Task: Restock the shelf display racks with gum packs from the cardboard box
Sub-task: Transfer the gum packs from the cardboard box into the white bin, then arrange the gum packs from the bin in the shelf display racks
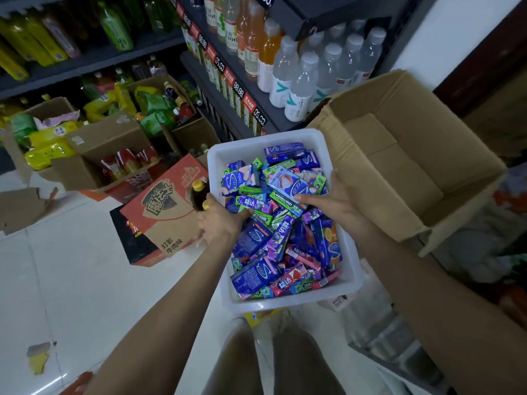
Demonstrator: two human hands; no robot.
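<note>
Hands [219, 220] hold tub [216, 155] beside box [427, 155]

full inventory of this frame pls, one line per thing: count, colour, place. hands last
white tub: one, white, centre, held up over the floor
gum packs: many, blue, green, purple, pink, heaped in the tub
open cardboard box: one, brown, right of the tub, no contents visible
clear bottles: about ten, clear with white caps, shelf above the tub
drink bottles: many, yellow, green, orange, upper shelves
orange printed carton: one, orange and tan, floor left of the tub
open cartons of drinks: several, brown, floor at left
floor: white tile
left hand: grips the tub's left rim
right hand: at the right rim, fingers reaching onto the packs
</note>
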